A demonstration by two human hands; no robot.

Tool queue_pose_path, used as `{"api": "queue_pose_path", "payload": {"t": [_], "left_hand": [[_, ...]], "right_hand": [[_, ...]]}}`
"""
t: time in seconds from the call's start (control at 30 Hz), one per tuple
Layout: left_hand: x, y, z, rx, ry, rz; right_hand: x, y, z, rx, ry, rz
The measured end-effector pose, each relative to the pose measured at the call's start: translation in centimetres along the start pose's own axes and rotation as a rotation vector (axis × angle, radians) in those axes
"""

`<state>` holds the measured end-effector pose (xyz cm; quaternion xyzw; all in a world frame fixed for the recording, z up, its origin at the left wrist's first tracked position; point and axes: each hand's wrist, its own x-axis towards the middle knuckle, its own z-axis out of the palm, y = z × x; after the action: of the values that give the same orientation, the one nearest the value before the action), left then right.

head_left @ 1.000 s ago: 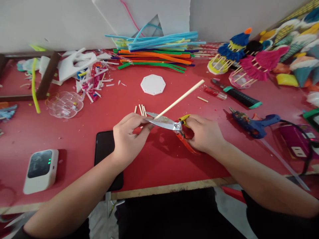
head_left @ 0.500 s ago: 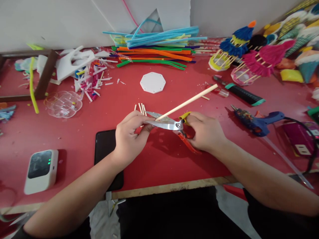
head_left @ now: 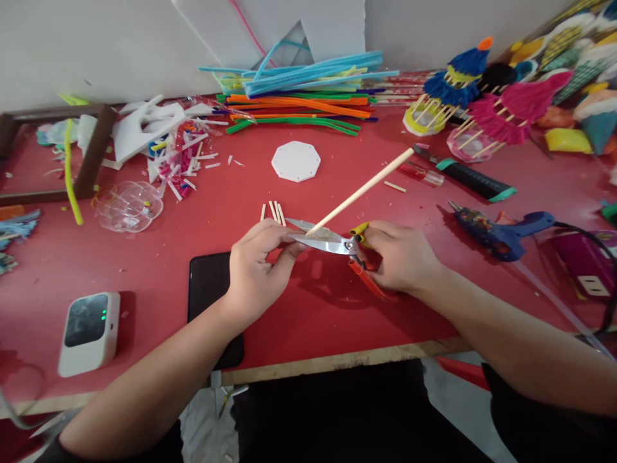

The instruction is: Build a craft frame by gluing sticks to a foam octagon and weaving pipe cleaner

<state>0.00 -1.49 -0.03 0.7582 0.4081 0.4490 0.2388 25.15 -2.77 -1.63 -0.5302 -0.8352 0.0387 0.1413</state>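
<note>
My right hand (head_left: 398, 254) is closed round the red and yellow handles of a pair of scissors (head_left: 328, 245), whose blades are spread and point left. Between the blades lies a thin wooden stick (head_left: 364, 190), slanting up to the right. My left hand (head_left: 263, 270) pinches the stick's lower end near the blade tips; the fingertips are partly hidden. Just beyond that hand, several short cut sticks (head_left: 274, 211) lie on the red table (head_left: 202, 193). A white octagonal piece (head_left: 295, 161) with small holes along its edge rests farther back.
Bundled pipe cleaners (head_left: 308, 96) lie along the back. At right are a glue gun (head_left: 496, 228), a utility knife (head_left: 475, 180) and small stick-and-yarn models (head_left: 511, 122). A phone (head_left: 209, 283) lies beneath my left forearm, with a white device (head_left: 89, 334) farther left.
The view has shifted slightly. Both hands keep their grip, and the stick still sits between the scissor blades at nearly the same slant.
</note>
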Motion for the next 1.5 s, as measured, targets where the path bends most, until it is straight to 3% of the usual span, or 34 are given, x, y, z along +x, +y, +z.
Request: {"api": "queue_pose_path", "payload": {"t": [0.17,0.37,0.5,1.1,1.5], "left_hand": [[0.21,-0.14,0.09,-0.007,0.027,-0.007],[0.00,-0.29,0.61,-0.129,0.102,-0.071],[-0.20,-0.30,0.45,-0.089,0.124,-0.082],[0.28,-0.45,0.32,-0.076,0.076,0.014],[-0.06,-0.44,0.43,-0.139,0.036,-0.080]], "right_hand": [[0.27,-0.02,0.04,0.020,-0.042,0.019],[0.25,-0.18,0.37,0.020,0.029,0.019],[0.19,-0.29,0.81,0.022,0.090,0.027],[0.22,-0.32,0.76,0.054,0.116,0.011],[-0.07,-0.29,0.00,0.113,-0.036,0.020]]}}
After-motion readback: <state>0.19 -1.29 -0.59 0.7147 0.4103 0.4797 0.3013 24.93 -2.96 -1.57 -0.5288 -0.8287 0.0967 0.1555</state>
